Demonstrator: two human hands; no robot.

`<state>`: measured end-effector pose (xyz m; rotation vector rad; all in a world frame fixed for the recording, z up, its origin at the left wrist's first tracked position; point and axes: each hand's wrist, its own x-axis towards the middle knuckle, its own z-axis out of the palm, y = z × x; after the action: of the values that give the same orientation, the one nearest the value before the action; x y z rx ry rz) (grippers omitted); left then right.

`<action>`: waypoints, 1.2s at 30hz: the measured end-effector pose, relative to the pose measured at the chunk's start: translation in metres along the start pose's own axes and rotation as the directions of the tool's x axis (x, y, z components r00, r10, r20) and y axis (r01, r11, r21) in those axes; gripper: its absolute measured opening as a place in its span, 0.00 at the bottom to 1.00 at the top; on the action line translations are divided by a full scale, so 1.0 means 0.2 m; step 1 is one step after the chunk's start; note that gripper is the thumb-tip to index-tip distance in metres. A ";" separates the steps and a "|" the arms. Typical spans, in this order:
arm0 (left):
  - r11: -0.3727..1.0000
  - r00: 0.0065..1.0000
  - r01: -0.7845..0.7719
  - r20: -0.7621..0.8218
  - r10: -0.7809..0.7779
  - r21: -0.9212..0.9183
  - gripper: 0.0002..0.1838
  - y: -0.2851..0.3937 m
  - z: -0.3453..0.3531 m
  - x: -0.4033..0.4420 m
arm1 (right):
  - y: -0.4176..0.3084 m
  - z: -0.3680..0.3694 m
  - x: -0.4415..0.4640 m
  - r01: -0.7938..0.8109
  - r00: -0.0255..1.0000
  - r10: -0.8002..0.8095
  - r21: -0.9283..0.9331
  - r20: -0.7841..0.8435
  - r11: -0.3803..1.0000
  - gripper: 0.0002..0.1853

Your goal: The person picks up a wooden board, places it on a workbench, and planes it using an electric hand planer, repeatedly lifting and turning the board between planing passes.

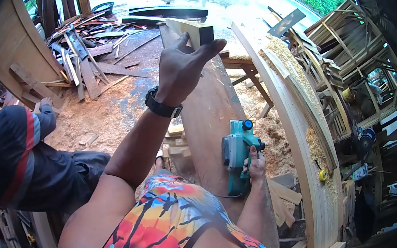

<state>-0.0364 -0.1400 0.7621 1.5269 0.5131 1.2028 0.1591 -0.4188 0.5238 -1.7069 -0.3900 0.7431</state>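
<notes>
My left hand (183,64) is raised over the far part of the bench, closed around a pale wooden board (186,28). The board is held up on a slant, its dark end facing me and its far part foreshortened. A black watch (160,105) is strapped on that wrist. Lower right, my right hand (256,164) grips the handle of a teal electric planer (235,154) with a blue knob. The planer lies on its side on the long brown wooden workbench (207,118), and its cord runs back toward me.
To the left a co-worker (28,150) in a dark shirt bends over beside a wooden panel (7,43). Scrap boards (87,63) pile up at the back left. Long planks (281,109), a yellow tape measure (323,175) and shavings (314,144) lie at right.
</notes>
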 end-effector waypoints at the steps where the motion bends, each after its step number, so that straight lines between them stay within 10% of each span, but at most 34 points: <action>1: 1.000 1.000 -0.014 0.000 0.014 -0.011 0.34 -0.01 0.00 0.00 | 0.00 0.00 0.00 -0.003 1.000 0.003 -0.006 0.000 1.000 0.35; 36: 0.992 0.994 0.101 -0.043 -0.105 -0.080 0.28 -0.04 -0.01 -0.06 | -0.07 0.01 -0.04 -0.012 1.000 0.012 0.002 -0.001 1.000 0.32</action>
<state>-0.0417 -0.1460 0.7493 1.3926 0.5635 1.1679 0.1538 -0.4194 0.5388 -1.7090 -0.3781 0.7514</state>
